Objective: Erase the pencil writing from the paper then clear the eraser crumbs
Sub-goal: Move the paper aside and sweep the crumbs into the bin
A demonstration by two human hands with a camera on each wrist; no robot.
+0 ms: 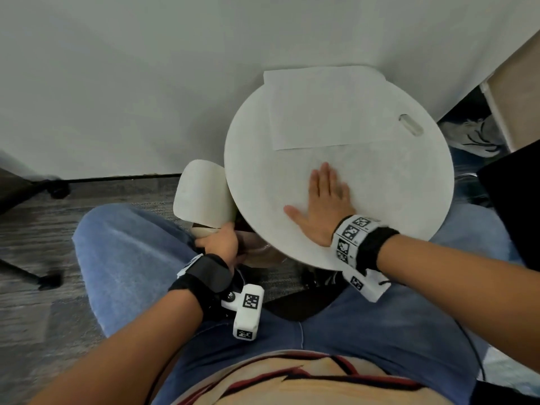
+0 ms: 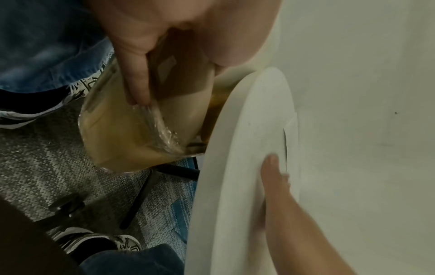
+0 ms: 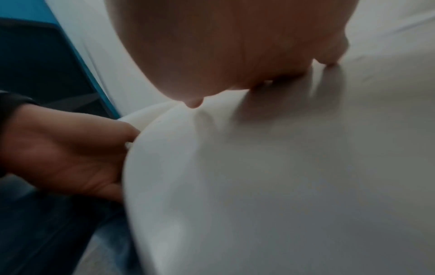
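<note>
A white sheet of paper (image 1: 327,109) lies on the far part of the round white table (image 1: 394,185); I see no writing or crumbs on it. My right hand (image 1: 321,206) lies flat on the table nearer me, fingers straight, palm down. My left hand (image 1: 219,244) is at the table's near-left edge, below its rim. There it grips the rim of a beige bin (image 2: 122,134) lined with clear plastic. The bin's white lid (image 1: 201,194) stands open beside the table. No eraser shows in any view.
A white wall stands right behind the table. The tabletop has a handle slot (image 1: 410,124) at the right. Shoes (image 1: 473,135) and a wooden cabinet (image 1: 517,92) sit at the far right, and black chair legs (image 1: 43,276) on the carpet to the left. My knees are under the table.
</note>
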